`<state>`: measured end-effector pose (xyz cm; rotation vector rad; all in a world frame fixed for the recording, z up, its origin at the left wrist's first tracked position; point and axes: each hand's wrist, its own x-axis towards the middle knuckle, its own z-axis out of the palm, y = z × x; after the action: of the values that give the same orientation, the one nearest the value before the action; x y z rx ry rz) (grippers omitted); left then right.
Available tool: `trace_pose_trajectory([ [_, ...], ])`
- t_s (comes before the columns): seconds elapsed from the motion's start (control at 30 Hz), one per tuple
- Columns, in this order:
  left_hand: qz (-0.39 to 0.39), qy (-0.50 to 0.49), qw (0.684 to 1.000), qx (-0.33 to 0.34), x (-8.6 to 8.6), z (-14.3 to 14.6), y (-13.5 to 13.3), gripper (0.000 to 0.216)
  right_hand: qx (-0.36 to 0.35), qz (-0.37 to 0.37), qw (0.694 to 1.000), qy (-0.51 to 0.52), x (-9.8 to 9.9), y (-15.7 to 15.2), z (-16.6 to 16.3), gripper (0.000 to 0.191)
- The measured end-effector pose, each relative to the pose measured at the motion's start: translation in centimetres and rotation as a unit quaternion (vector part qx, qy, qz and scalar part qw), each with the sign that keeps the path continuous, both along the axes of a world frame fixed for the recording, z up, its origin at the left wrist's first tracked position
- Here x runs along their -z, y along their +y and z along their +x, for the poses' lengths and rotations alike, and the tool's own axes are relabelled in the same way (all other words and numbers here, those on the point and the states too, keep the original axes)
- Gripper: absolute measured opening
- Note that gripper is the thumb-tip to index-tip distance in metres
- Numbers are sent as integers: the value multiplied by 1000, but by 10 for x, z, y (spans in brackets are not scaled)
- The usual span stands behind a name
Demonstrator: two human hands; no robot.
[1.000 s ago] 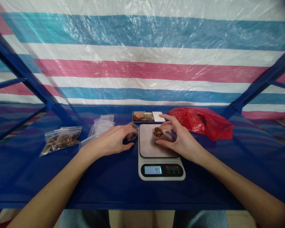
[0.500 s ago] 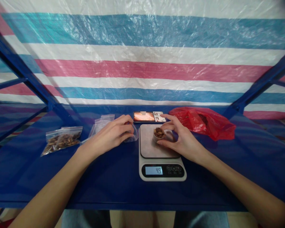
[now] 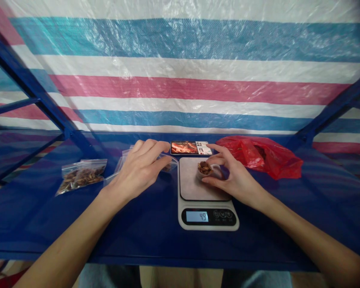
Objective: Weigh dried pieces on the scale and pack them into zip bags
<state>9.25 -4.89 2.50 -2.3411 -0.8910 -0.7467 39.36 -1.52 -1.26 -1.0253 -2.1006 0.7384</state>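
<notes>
A white kitchen scale sits on the blue shelf, its display reading 49. On its platform stands a small cup of brown nuts, and my right hand is closed around that cup. Just left of the scale, my left hand pinches a small clear zip bag and holds it slightly off the shelf. Behind my left hand lies a stack of empty clear bags.
A filled zip bag of nuts lies at the left. A phone with a lit screen lies behind the scale. A red plastic bag sits at the back right. Blue frame struts slant at both sides before a striped tarp.
My left hand has lifted the small clear bag off the shelf and moved it up and slightly right. The right hand stays on the cup; the scale still reads 49.
</notes>
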Motion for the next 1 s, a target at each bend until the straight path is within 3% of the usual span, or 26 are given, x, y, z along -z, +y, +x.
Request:
trace_pose_trajectory([
  [0.13, -30, 36, 999, 27, 0, 4, 0, 24, 0, -1, 1000, -1, 0, 0, 1, 86],
  [0.27, -62, 43, 997, -5, -1, 2, 2, 30, -31, -15, 999, -3, -3, 1, 9, 103],
  [0.37, -84, 39, 995, -27, 0, 1, 2, 29, -58, 0, 998, 31, -8, 10, 17, 81],
  [0.47, -103, 42, 993, -37, 2, 2, 3, 24, -35, 27, 998, 51, -12, 28, 14, 57],
  [0.73, -145, 34, 987, -55, 3, 1, 6, 19, -84, -16, 994, -67, -11, 60, -14, 53],
  [0.9, -164, 20, 986, -40, 3, -1, 8, 16, -20, -20, 999, 36, -15, 51, 7, 41],
  [1.0, -194, 5, 981, -24, 3, -3, 9, 26, -26, -21, 999, 22, -19, 42, 21, 39],
])
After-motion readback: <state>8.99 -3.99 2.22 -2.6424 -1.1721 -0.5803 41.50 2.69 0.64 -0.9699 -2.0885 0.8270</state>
